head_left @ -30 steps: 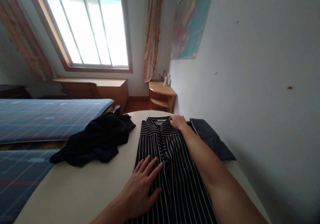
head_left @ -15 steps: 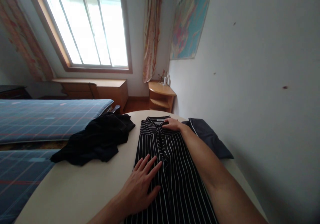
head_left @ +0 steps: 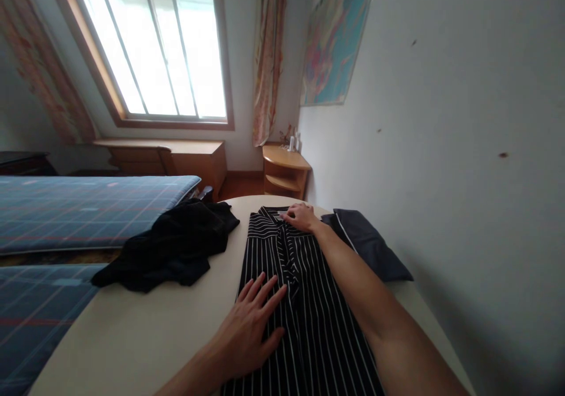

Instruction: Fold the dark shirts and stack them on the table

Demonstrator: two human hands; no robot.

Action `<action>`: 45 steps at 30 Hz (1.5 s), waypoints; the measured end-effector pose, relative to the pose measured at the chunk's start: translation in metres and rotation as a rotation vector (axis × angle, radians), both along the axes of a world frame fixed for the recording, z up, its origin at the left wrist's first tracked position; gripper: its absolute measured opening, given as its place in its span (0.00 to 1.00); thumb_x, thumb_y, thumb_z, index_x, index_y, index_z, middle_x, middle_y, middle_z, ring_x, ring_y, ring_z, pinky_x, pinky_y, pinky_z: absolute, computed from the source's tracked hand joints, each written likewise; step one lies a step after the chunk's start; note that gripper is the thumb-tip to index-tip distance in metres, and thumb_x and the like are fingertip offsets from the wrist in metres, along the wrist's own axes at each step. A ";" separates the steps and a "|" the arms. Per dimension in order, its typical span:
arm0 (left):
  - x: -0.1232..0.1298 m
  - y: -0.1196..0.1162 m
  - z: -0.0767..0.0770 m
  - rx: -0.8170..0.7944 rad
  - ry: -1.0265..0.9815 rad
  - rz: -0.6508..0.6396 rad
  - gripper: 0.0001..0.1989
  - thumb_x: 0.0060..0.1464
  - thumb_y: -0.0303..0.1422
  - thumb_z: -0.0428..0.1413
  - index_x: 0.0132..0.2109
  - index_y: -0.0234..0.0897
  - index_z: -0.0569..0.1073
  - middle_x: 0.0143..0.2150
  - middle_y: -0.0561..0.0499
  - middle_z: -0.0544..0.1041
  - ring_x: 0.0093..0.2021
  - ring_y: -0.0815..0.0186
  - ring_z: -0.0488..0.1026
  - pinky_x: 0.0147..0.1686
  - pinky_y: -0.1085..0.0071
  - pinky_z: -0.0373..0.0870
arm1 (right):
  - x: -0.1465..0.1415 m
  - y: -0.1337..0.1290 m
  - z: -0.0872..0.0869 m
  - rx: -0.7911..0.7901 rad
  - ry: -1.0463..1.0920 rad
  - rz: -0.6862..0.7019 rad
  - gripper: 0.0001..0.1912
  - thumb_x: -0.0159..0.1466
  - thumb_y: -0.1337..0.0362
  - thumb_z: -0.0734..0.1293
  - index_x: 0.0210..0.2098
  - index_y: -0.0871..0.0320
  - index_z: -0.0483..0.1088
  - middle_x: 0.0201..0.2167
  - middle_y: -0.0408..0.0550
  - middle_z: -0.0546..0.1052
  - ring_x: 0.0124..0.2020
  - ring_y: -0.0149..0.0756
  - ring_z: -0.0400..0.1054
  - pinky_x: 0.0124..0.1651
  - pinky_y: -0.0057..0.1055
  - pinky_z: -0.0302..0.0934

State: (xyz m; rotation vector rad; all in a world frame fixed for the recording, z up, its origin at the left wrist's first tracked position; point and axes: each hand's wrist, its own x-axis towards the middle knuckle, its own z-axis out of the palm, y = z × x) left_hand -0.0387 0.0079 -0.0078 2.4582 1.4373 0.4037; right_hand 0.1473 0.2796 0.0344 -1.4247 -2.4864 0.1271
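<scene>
A black shirt with white stripes (head_left: 318, 302) lies flat on the table, its sides folded in and its collar at the far end. My left hand (head_left: 251, 325) rests on the lower left of the shirt, palm down and fingers spread. At the collar, my right hand (head_left: 301, 216) has its fingers bent and its thumb pinching the right side of the neckline. Exactly how much cloth is between those fingers is hidden. A pale label (head_left: 274, 213) shows inside the collar.
The round cream table (head_left: 132, 337) carries a crumpled black garment (head_left: 176, 243) on the left and a folded dark grey garment (head_left: 373, 246) on the right, near the white wall (head_left: 463, 219). A bed with a blue checked cover (head_left: 88, 213) stands at the left.
My right hand has shifted slightly at the collar, its fingers now more bent and raised. The left hand stays in place on the shirt.
</scene>
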 end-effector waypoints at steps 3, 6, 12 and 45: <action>0.000 0.000 -0.001 0.003 -0.002 0.002 0.39 0.60 0.39 0.55 0.72 0.53 0.47 0.75 0.53 0.47 0.73 0.50 0.41 0.69 0.43 0.46 | -0.014 -0.007 0.001 -0.105 -0.031 0.047 0.32 0.68 0.39 0.54 0.31 0.51 0.81 0.52 0.49 0.76 0.59 0.50 0.59 0.61 0.46 0.48; 0.001 -0.001 -0.001 0.013 -0.011 0.010 0.38 0.60 0.38 0.55 0.72 0.53 0.47 0.74 0.53 0.48 0.73 0.50 0.42 0.68 0.44 0.47 | -0.028 -0.014 -0.001 -0.152 -0.050 0.084 0.30 0.67 0.39 0.56 0.32 0.52 0.81 0.53 0.49 0.76 0.59 0.52 0.59 0.60 0.46 0.49; 0.000 -0.001 0.000 0.064 -0.053 0.036 0.36 0.61 0.39 0.54 0.72 0.52 0.48 0.74 0.52 0.51 0.73 0.51 0.45 0.68 0.45 0.49 | -0.041 -0.018 -0.001 -0.216 0.066 0.051 0.18 0.62 0.48 0.68 0.31 0.56 0.77 0.37 0.49 0.79 0.44 0.43 0.68 0.49 0.36 0.57; -0.001 -0.007 0.000 0.085 -0.002 0.069 0.39 0.58 0.38 0.56 0.72 0.53 0.49 0.74 0.53 0.48 0.73 0.50 0.44 0.68 0.44 0.48 | -0.041 -0.017 -0.001 -0.087 0.051 -0.199 0.12 0.62 0.61 0.69 0.45 0.55 0.77 0.45 0.52 0.80 0.50 0.41 0.72 0.51 0.31 0.62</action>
